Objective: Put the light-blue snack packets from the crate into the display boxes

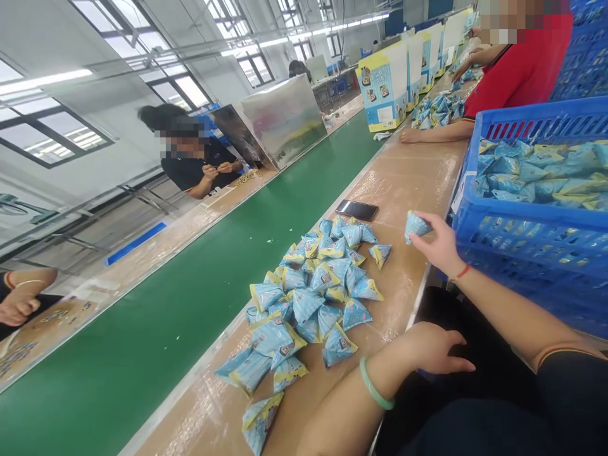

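Pinching a packet [417,227] between the thumb and fingers of the right hand [441,244], holding it above the right edge of the table [403,171], just left of a blue crate [536,218]. Wearing a red string [462,272] on that wrist. Holding the left hand [432,348] nearer, past the same edge, and wearing a green bangle [373,385]. Spreading two digits of that hand apart, hiding the others from view, so being unable to tell how those are bent.

Facing a loose pile [313,285] of blue and yellow packets on the table, left of both hands. Seeing a single packet lying at its near end, and another lying at its right side. Seeing a phone [357,210] lying flat just beyond the far side. Seeing more packets heaped inside the crate.

Viewing a green belt [142,335] running from near left to far right, along the table's left side. Seeing printed cartons [380,95] standing upright in a row farther off, and a person in red [527,76] working beside them. Seeing a person in black [183,155] across the belt, bringing both hands together.
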A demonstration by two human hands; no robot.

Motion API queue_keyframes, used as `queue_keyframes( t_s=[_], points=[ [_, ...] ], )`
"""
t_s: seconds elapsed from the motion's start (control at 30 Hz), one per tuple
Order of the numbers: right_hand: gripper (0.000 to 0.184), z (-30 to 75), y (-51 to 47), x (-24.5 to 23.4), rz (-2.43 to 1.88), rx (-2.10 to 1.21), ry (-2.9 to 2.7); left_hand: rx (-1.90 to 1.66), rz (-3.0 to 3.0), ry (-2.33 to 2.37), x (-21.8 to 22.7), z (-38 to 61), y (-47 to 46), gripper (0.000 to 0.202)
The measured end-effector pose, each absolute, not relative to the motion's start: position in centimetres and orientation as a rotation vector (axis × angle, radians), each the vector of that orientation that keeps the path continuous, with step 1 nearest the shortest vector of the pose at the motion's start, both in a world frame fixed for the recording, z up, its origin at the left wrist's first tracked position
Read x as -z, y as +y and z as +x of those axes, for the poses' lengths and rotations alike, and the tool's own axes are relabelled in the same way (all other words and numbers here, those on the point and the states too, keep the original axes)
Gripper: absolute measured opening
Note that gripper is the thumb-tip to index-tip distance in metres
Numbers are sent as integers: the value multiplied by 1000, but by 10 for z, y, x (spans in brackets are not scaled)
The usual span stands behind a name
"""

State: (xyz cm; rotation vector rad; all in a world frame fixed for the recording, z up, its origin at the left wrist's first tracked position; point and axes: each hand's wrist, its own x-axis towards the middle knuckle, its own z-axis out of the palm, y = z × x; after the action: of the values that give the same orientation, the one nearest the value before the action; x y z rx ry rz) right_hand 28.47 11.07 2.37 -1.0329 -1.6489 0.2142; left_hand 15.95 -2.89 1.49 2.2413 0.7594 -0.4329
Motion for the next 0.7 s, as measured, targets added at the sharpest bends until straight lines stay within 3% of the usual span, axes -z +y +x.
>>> queue_keyframes(
  t_s=[0.23,0.37,0.53,0.7],
  points=[
    [44,287,138,10,-1189,-321,-1760,395,2228,757,-15,157,-29,69],
    [59,288,139,6,-1259,-186,-1809,398,2213,766,-15,158,-29,70],
    [38,257,111,-10,-1104,-96,-1975,394,2201,764,-13,157,-29,71],
    [48,214,97,-9,-1211,-135,-2248,398,2228,778,-14,156,-30,69]
  ],
)
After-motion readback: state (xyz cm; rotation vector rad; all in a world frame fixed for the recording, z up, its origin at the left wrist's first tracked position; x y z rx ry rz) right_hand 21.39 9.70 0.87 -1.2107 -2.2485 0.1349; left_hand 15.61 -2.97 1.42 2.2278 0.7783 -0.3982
